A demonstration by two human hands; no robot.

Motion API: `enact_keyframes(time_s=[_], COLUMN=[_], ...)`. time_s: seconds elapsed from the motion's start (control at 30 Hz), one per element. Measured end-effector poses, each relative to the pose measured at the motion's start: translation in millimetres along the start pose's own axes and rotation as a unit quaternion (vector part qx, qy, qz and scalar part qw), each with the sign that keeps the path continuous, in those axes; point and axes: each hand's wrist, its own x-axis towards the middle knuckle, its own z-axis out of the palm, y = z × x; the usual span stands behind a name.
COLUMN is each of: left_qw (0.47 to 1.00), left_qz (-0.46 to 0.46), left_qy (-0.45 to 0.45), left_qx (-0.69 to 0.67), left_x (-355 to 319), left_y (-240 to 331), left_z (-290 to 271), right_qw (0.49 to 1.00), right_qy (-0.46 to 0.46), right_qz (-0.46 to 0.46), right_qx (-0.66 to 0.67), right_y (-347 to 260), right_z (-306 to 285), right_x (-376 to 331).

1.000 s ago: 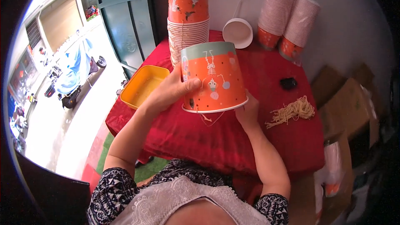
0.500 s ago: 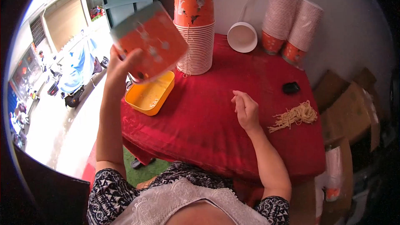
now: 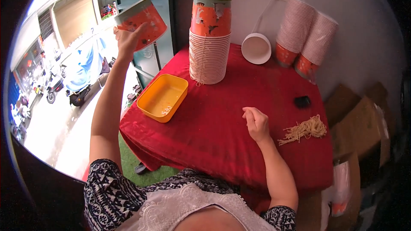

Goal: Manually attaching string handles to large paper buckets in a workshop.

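Note:
My left hand point(image 3: 127, 40) is raised at the far left, fingers closed round an orange paper bucket point(image 3: 150, 25) with a grey-green band and printed patterns. The bucket is tilted and held in the air, clear of the table. My right hand point(image 3: 257, 124) hovers above the red cloth with its fingers curled together, and nothing shows in it. Between the hands stands a tall stack of nested paper buckets point(image 3: 209, 55) with white rims, its top one orange and grey-green. Thin cord hangs down the stack's side. Below the held bucket sits a yellow plastic tub point(image 3: 150, 110) with wet-looking specks inside.
A bundle of beige cord point(image 3: 306, 129) and a small black object point(image 3: 302, 102) lie right on the red-covered table point(image 3: 214, 145). A white bowl-shaped container point(image 3: 256, 48) lies tipped by the wall. Two wrapped bucket stacks point(image 3: 295, 30) lean behind. Cardboard point(image 3: 357, 115) stands at right.
My left hand has carried the bucket farther away from me, from above the yellow tub toward the doorway. The view has shifted slightly. My right hand stays near the same spot, fingers curled.

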Motion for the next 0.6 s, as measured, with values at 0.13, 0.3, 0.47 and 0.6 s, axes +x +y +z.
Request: enact_keyframes(time_s=[0.13, 0.3, 0.47, 0.6], left_qw=[0.997, 0.994, 0.941, 0.908], left_qz=[-0.034, -0.056, -0.092, -0.212], left_qy=[0.062, 0.095, -0.082, -0.09], left_qx=[0.036, 0.003, -0.316, -0.351], left_x=[2.4, 38.1, 46.0, 56.5], left_y=[16.2, 4.3, 22.9, 26.0], left_z=[30.5, 47.1, 66.4, 77.6], right_qw=[0.999, 0.999, 0.997, 0.992], right_qy=[-0.022, -0.023, -0.049, -0.074], right_qz=[0.04, 0.025, 0.057, 0.093], right_qx=[-0.018, -0.022, -0.037, -0.036], right_y=[1.5, -6.9, 0.4, 4.5], right_z=[-7.1, -3.5, -10.1, -12.6], right_x=[-0.5, 1.7, -2.0, -3.3])
